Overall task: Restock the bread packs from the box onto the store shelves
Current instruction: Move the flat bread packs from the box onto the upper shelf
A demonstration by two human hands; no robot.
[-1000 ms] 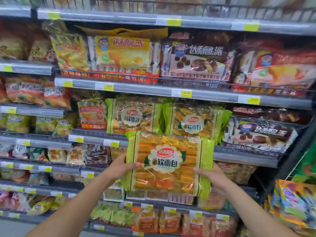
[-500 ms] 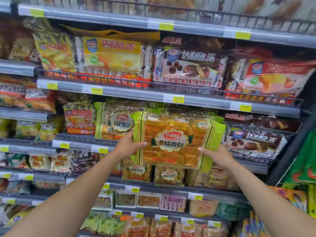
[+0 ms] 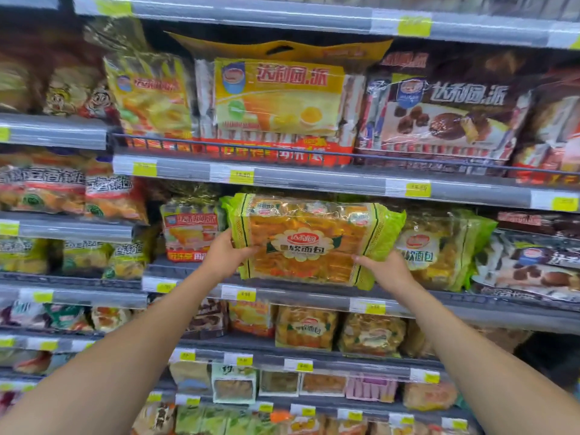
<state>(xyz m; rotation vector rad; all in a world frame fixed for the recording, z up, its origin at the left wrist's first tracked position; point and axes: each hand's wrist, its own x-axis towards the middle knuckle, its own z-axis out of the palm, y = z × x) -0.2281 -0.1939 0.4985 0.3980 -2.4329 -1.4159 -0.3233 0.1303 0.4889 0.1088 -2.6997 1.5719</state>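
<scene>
I hold a bread pack (image 3: pixel 309 240), clear wrap with green ends and golden rolls inside, upright in front of the middle shelf (image 3: pixel 292 295). My left hand (image 3: pixel 224 254) grips its lower left edge and my right hand (image 3: pixel 384 268) grips its lower right edge. The pack's bottom sits about at the shelf's front lip. A matching bread pack (image 3: pixel 439 249) stands on the same shelf just to the right, partly behind my pack. The box is out of view.
A red-labelled pack (image 3: pixel 188 230) stands on the shelf to the left. Yellow pie packs (image 3: pixel 276 95) and brown chocolate pie packs (image 3: pixel 445 114) fill the shelf above behind a wire rail. Lower shelves hold smaller bread packs (image 3: pixel 306 328) and price tags.
Both hands have lifted the bread pack up from below the shelf and pushed it toward the middle shelf, where it now covers the left of the two packs seen there before.
</scene>
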